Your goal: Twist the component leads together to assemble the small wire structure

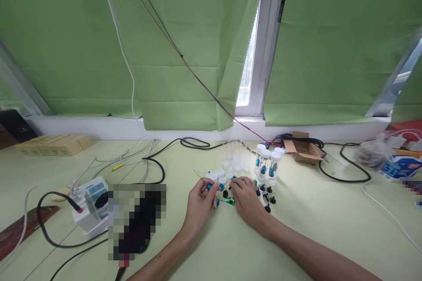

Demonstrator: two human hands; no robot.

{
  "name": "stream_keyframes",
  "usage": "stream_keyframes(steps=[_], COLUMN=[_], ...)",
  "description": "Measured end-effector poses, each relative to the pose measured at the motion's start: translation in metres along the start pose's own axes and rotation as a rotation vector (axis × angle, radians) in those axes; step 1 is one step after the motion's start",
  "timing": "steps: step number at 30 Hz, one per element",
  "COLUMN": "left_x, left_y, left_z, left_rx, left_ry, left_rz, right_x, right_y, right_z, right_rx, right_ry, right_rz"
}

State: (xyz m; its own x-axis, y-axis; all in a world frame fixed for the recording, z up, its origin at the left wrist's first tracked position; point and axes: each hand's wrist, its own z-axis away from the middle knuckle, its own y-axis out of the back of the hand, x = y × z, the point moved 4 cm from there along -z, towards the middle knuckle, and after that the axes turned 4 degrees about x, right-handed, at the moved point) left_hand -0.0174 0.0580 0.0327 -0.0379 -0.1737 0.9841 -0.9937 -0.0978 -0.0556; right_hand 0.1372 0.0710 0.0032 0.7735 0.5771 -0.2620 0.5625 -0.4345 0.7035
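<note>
My left hand (201,197) is closed in a pinch on a small blue metal part (209,187). To its right, my right hand (245,197) reaches down over the loose parts with bent fingers drawn together; whatever lies under the fingertips is hidden. Between the hands lie a green metal part (230,201) with a thin stem and a round black piece (225,194). Several black-capped parts (267,208) are scattered just beyond my right hand. Near the fingertips sit white round caps (222,180).
Clear tubes (235,156) stand behind the hands. Several white-capped tubes (271,169) to the right hold blue parts. An open cardboard box (303,151) sits at the back right. On the left are a white power strip (89,210) and cables; a blurred dark object (140,219) lies nearer.
</note>
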Motion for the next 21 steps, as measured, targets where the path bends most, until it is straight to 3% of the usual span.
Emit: stream_keyframes(steps=[11,21], left_x=[0.0003,0.0044], left_y=[-0.0013,0.0035], left_z=[0.0003,-0.0018], left_rx=[-0.065,0.026], left_ry=[0.013,0.079], left_rz=[-0.011,-0.065], right_x=[0.0065,0.0064], right_y=[-0.0028,-0.0014], right_z=[0.003,0.0022], right_rx=[0.024,0.011], right_ry=[-0.031,-0.051], right_rz=[0.009,0.025])
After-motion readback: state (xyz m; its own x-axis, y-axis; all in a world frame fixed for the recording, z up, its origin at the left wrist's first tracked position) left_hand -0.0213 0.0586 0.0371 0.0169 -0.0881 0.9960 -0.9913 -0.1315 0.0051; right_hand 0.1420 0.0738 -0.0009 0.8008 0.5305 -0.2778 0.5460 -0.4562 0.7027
